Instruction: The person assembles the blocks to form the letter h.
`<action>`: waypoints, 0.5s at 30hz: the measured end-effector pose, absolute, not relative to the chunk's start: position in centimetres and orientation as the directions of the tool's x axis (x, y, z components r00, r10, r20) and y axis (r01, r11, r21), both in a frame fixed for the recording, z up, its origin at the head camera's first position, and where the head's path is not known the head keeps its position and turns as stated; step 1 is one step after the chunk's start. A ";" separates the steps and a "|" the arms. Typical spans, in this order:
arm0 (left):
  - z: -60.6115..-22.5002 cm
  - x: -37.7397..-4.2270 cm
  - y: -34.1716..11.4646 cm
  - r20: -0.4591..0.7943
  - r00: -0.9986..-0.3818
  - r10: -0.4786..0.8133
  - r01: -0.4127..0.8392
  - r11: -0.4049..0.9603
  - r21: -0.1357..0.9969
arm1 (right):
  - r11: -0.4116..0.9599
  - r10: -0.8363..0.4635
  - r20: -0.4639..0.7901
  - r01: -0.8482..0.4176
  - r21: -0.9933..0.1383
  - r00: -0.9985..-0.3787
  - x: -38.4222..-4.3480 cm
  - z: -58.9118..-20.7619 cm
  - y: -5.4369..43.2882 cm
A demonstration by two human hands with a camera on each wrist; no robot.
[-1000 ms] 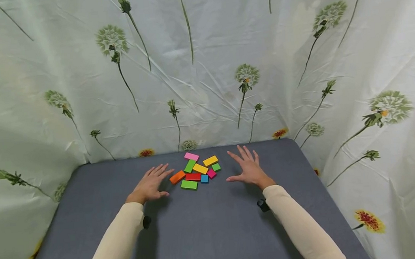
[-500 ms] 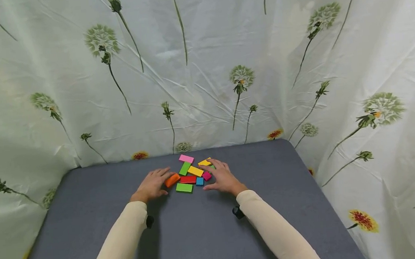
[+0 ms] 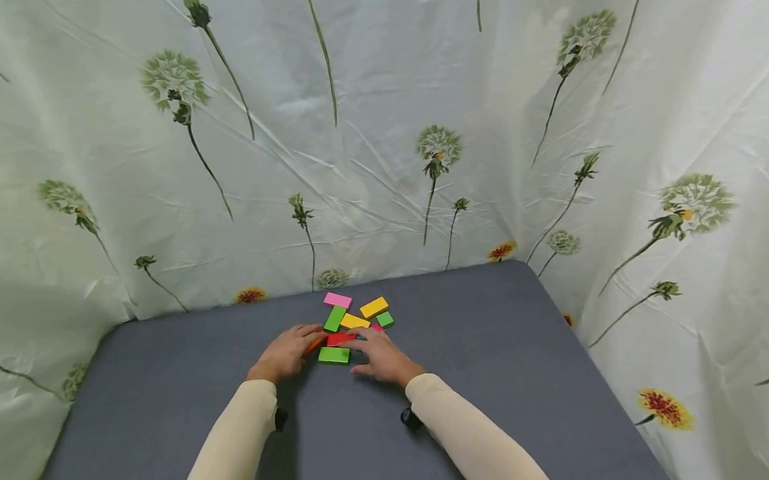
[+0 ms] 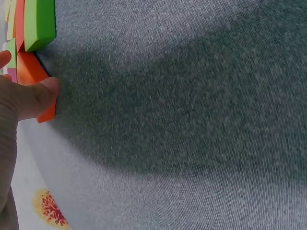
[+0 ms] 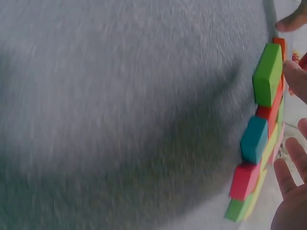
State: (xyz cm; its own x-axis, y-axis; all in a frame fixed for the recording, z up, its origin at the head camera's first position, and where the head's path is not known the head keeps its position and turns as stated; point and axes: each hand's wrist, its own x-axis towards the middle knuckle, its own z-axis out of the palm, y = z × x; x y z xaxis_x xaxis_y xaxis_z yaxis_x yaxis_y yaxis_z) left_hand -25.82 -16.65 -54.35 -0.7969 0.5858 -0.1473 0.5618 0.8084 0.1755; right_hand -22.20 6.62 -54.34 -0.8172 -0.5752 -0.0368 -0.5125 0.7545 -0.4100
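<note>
My left hand (image 3: 286,355) is at the left side of a group of coloured wooden blocks and grips an orange block (image 4: 33,69). Its thumb presses the near face, with a fingertip on the other side. My right hand (image 3: 382,358) reaches over the right side of the group, fingers spread and holding nothing. Its thumb lies close to a light green block (image 3: 334,355), with fingers over the end of a red block (image 3: 340,339). A blue block (image 5: 254,139) shows in the right wrist view; that hand covers most of it in the head view.
Behind the hands lie a pink block (image 3: 338,300), a green block (image 3: 335,319), two yellow blocks (image 3: 374,307) and a small green block (image 3: 385,319). A small magenta block (image 5: 243,181) sits beside the blue one. A flowered curtain (image 3: 378,157) borders the grey table (image 3: 477,383).
My right hand has moved left and down, from beside the group to over its right side. My left hand has closed in on the orange block and now grips it.
</note>
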 end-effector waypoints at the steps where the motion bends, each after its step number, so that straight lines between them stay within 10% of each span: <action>1: -54.4 -25.8 -16.6 -0.141 -0.794 0.591 0.567 0.804 0.177 | 0.748 -0.578 -0.030 -0.514 -0.419 -0.816 -22.2 -54.5 6.4; 15: -54.9 -26.2 -16.6 -0.084 -0.766 0.637 0.617 0.766 0.184 | 0.726 -0.594 0.049 -0.562 -0.396 -0.803 -21.9 -56.3 4.7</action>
